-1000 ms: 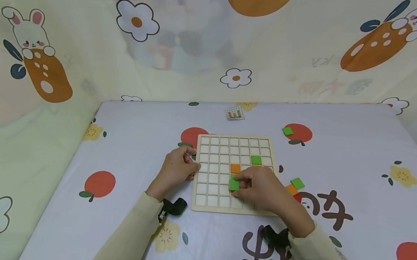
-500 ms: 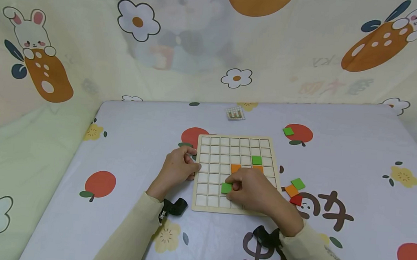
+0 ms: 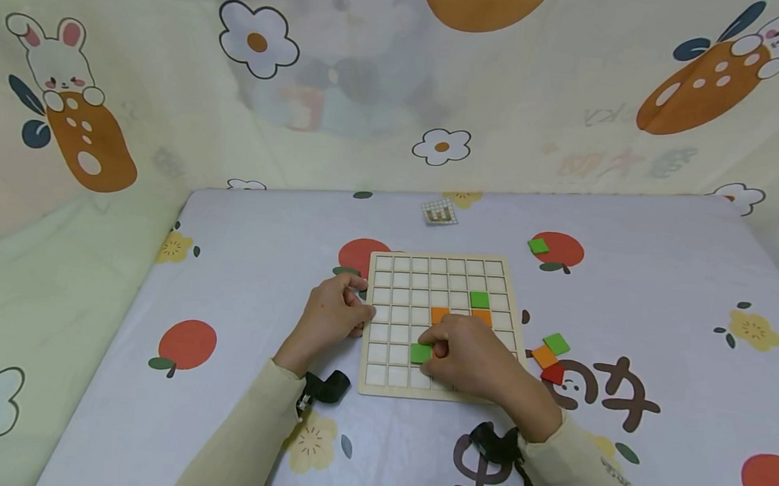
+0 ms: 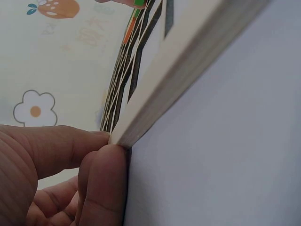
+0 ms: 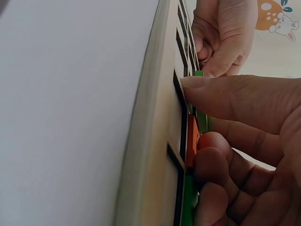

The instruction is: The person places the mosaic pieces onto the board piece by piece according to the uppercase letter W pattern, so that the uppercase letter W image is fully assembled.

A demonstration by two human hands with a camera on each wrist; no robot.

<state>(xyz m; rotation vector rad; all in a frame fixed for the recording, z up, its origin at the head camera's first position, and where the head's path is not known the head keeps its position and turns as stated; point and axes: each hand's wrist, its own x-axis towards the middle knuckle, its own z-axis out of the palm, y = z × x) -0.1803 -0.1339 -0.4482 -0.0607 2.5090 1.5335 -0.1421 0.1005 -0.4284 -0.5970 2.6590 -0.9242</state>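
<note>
A wooden grid board [image 3: 388, 391] lies on the table, its cells mostly bare. At its left edge my left hand [image 3: 334, 311] pinches the frame between thumb and fingers; the left wrist view shows the fingertips at the board's edge [image 4: 155, 89]. Over the board's lower middle, my right hand [image 3: 479, 361] pinches a green square tile [image 3: 420, 354] between thumb and fingers, at one of the cells. An orange tile [image 3: 439, 315] sits just above that hand, with another orange tile [image 3: 482, 316] and a green one [image 3: 479, 300] to the right. The right hand hides some cells and tiles.
Right of the board lie a loose green tile [image 3: 556, 343], an orange tile [image 3: 545, 356] and a red piece [image 3: 553, 374]. Farther back is another green tile [image 3: 538, 245]. A small patterned card [image 3: 439, 212] lies behind the board.
My right hand has carried the green tile left and slightly toward me, uncovering the orange tile on the right. The left hand has kept its place on the board.
</note>
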